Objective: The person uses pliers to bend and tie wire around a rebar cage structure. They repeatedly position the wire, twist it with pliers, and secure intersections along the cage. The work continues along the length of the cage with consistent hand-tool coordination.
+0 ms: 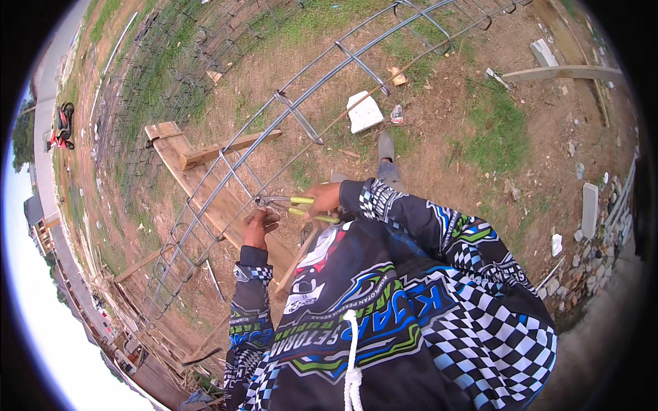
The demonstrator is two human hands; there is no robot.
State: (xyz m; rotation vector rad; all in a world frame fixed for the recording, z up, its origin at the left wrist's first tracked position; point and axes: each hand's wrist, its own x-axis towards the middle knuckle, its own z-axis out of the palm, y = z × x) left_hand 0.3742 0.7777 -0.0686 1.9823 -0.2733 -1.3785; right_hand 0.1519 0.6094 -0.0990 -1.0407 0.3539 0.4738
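Note:
My right hand (323,198) grips a pair of pincers (299,201) by yellow-green handles. Their metal jaws point left and meet the near side of a long steel rebar cage (299,118), at a joint of bar and stirrup. Just below the jaws, my left hand (257,226) has its fingers curled together close to that joint; what they pinch is too small to make out. Long bars and square stirrups of the cage run diagonally from lower left to upper right. Under it stands a wooden trestle with a broad plank (199,181).
A wooden crosspiece (233,148) juts from the plank. My shoe (386,146) stands near a white slab piece (364,112) on the dirt. More rebar cages (161,82) lie at the upper left. Rubble (595,270) lies to the right; a red motorbike (64,127) is parked far left.

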